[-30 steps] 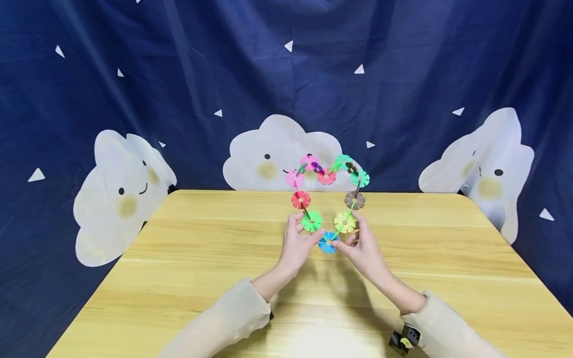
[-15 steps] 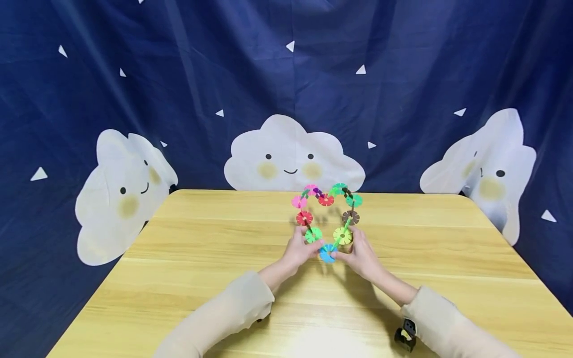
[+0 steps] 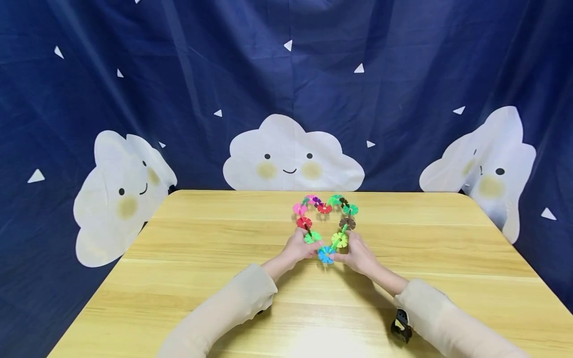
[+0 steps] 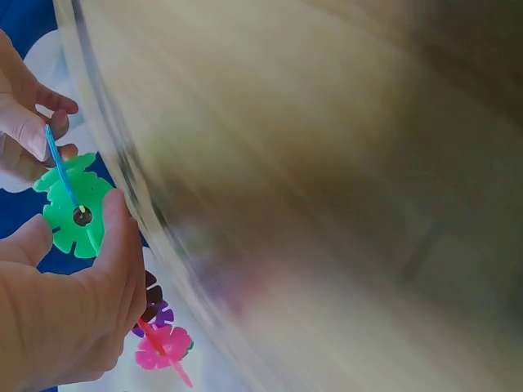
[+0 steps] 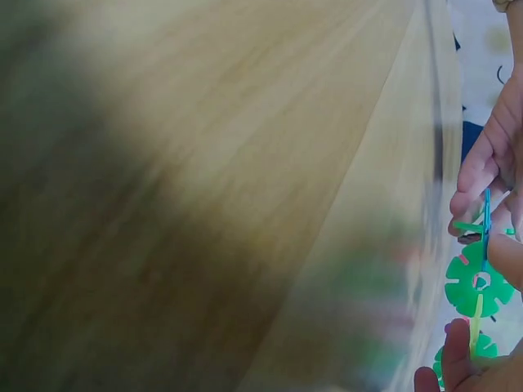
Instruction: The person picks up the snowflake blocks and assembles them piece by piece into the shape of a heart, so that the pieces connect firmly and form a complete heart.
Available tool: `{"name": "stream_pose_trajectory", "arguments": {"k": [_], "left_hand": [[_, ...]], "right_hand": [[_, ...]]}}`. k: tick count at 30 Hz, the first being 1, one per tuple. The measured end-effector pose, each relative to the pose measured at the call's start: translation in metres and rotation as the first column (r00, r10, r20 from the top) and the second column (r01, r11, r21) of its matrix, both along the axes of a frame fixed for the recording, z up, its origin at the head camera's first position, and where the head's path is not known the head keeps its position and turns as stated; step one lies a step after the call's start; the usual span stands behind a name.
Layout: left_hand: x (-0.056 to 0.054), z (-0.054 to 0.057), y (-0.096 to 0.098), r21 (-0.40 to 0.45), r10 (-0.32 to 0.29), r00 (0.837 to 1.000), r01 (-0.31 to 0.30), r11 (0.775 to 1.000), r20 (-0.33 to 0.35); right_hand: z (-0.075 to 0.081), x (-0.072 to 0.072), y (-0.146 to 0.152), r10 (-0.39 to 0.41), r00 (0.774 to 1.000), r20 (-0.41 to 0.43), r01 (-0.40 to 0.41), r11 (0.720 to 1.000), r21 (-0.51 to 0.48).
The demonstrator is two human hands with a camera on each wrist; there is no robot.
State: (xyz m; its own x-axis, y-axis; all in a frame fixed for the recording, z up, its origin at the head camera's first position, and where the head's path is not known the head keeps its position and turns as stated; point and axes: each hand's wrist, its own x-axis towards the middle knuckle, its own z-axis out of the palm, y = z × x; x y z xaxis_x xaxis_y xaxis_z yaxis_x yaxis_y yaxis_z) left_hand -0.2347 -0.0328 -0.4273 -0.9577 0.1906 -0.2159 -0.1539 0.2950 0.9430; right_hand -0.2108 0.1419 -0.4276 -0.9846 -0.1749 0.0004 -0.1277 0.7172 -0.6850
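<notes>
A heart-shaped ring of linked, slotted plastic snowflake discs [image 3: 324, 208] is held low over the table in the head view, its point toward the person. My left hand [image 3: 299, 247] grips its lower left side, by a green disc [image 3: 312, 237]. On the other side my right hand [image 3: 360, 253] pinches it near a yellow disc [image 3: 339, 240]. Both thumbs reach toward the blue disc [image 3: 326, 255] at the point. The left wrist view shows fingers and thumb of the left hand [image 4: 78, 306] around a green disc [image 4: 78, 214]. Whether the ring touches the table cannot be told.
The wooden table [image 3: 201, 278] extends to both sides and ends at a far edge before a dark blue curtain [image 3: 250, 59] with white clouds. A small black device [image 3: 401, 325] hangs beneath the right sleeve.
Both hands have lowered the snowflake-disc heart toward the table. It looks flatter now, and its top has dropped from in front of the curtain's cloud to below the table's far edge.
</notes>
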Motion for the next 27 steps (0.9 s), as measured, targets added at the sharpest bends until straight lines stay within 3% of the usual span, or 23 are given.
{"name": "stream_pose_trajectory", "arguments": {"k": [5,12,19,22,24,25,27], "left_hand": [[-0.002,-0.002,0.001,-0.032,0.012,1.000,-0.012,0.999,0.006],[-0.007,-0.010,0.006,-0.004,0.036,0.999,-0.036,0.999,0.016],[-0.011,-0.007,0.003,-0.010,0.049,0.995,-0.048,0.999,0.086],[-0.010,-0.004,-0.005,-0.008,0.005,0.995,-0.005,1.000,0.103],[-0.007,-0.002,-0.014,-0.051,-0.051,0.994,0.056,0.997,0.101],[-0.005,0.000,-0.018,-0.099,-0.095,0.992,0.103,0.990,0.084],[0.001,0.004,-0.029,-0.242,-0.197,0.980,0.197,0.950,0.026]], "right_hand": [[-0.004,-0.003,0.000,0.011,0.999,0.034,-0.011,1.000,-0.003],[-0.009,-0.005,0.006,0.027,0.997,0.065,-0.025,0.999,-0.043],[-0.011,-0.003,0.011,0.052,0.998,0.048,-0.049,0.998,-0.047],[-0.011,0.000,0.014,0.069,0.997,0.046,-0.066,0.996,-0.053],[-0.011,0.003,0.018,0.075,0.996,0.044,-0.073,0.996,-0.053],[-0.010,0.005,0.021,0.075,0.996,0.044,-0.073,0.996,-0.053],[-0.008,0.010,0.028,0.072,0.997,0.023,-0.072,0.997,-0.030]]}}
